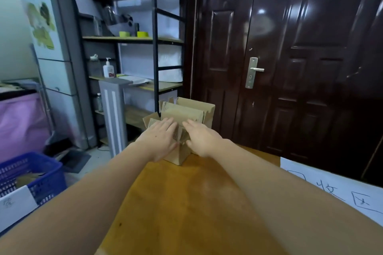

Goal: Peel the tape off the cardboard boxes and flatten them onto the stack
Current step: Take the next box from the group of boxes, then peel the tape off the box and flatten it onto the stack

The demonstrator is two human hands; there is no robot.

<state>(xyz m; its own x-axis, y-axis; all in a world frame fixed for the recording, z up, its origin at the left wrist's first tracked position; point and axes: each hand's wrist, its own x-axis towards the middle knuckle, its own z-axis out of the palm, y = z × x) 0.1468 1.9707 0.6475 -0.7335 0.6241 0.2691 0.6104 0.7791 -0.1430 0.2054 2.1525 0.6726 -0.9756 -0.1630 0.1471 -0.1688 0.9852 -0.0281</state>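
Two bare forearms stretch across the yellow-brown wooden surface [186,203] to its far edge, where a small open brown cardboard box [180,128] sits. The left hand [160,138] and right hand [202,138] lie flat on its folded flaps, fingers [169,123] straight and close together, gripping nothing.

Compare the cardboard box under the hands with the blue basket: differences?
The cardboard box is brown, solid-walled and sits on the wooden table; the blue basket has perforated walls and sits lower, left of the table. Left hand and right hand touch the box; nothing touches the basket. Both are open-topped.
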